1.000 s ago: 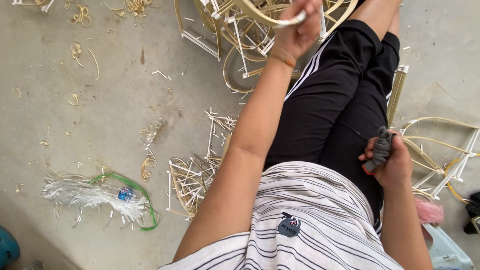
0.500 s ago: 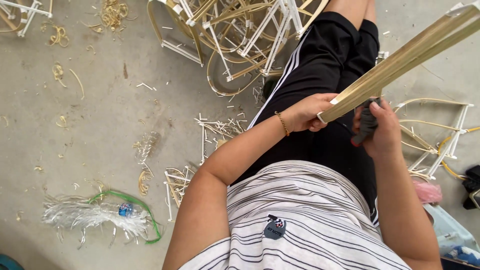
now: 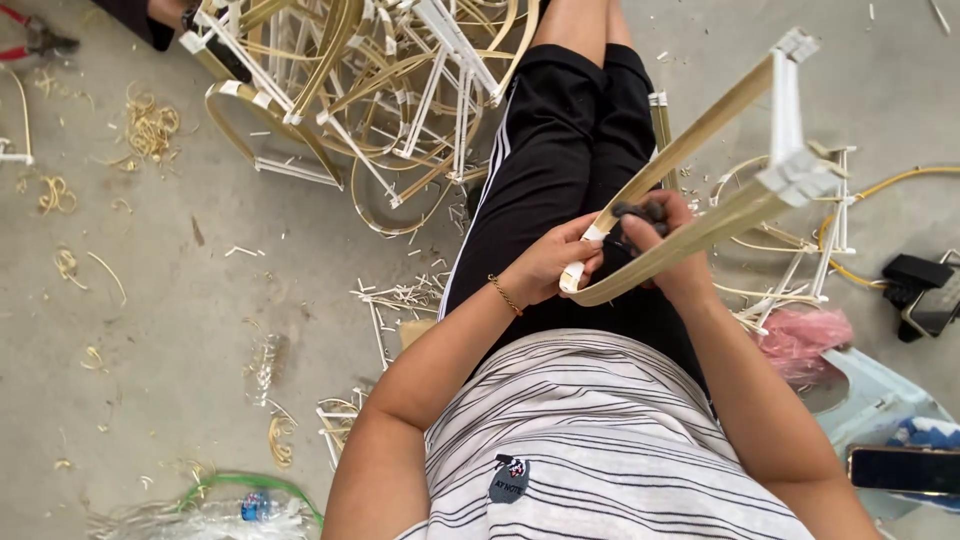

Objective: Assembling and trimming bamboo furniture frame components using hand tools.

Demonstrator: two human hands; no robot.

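Bent bamboo frame (image 3: 700,170) held over the lap. Left hand (image 3: 545,268) grip closed on its near curved end. Right hand (image 3: 668,245) grip wrapped around a dark tool (image 3: 632,215), touching the frame. Frame pile (image 3: 370,90) beyond the lap on the floor (image 3: 150,300).

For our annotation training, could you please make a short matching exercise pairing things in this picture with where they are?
Things:
1. bent cane frame
2. pink bag
3. plastic bottle
4. red-handled pliers

Places:
A. top left corner of the floor
B. on the floor beside the person's left arm
C. held in both hands
D. on the floor by the right elbow

Pairs: 1-C, 2-D, 3-B, 4-A
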